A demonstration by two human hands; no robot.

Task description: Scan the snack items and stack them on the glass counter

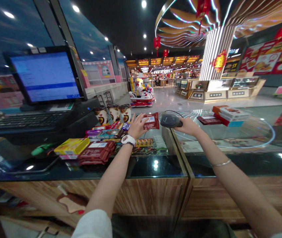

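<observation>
Being held aptly, left end in left hand [137,127]: likely light, slick maroon packet [153,121]. Being clasped in right hand [189,126]: scanner [169,121].

"Where can the left hand [136,127] pass?"
"At the near edge, in the middle: the dark glass [143,169] is bare."
"And to its left?"
"Candy bars [108,133] and cups [113,114] block it."
"Right?"
"The scanner [169,121] is in the way. Farther over, boxes [234,115]."
</observation>
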